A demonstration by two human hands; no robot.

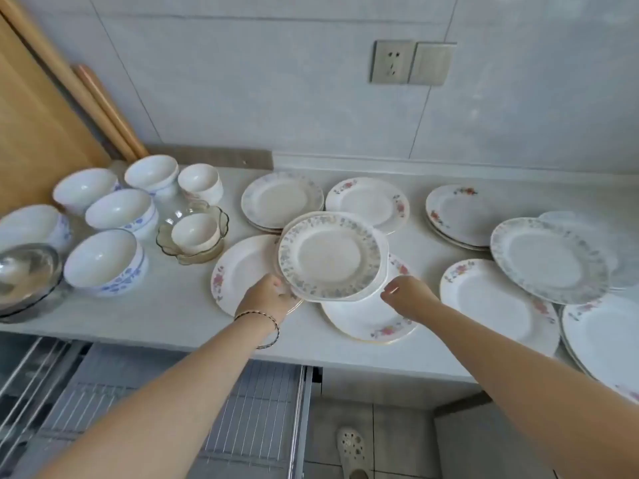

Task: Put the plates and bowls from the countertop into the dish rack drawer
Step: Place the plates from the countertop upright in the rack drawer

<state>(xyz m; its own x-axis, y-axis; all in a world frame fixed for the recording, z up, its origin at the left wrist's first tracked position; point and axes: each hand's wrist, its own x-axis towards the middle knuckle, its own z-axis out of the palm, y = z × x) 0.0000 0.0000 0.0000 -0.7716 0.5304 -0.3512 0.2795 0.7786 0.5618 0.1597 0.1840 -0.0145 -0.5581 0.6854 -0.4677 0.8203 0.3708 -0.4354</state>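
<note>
A small stack of plates with grey-blue flowered rims (328,257) hangs just above the white countertop (166,316), over two rose-patterned plates (238,267) (366,323). My left hand (269,297) grips the stack's near-left rim. My right hand (408,297) hovers at the near-right rim with loosely curled fingers, a small gap showing between thumb and plate. More plates (281,200) (368,202) (549,259) (491,302) lie spread over the counter. White bowls with blue flowers (105,259) (121,209) stand at the left. The dish rack drawer (249,413) is pulled out below the counter.
A glass dish holding a small white bowl (195,233) sits beside the bowls. A steel bowl (24,274) is at the far left edge. A wooden board (38,126) and rolling pins lean on the wall. A sandalled foot (352,447) stands on the floor tiles.
</note>
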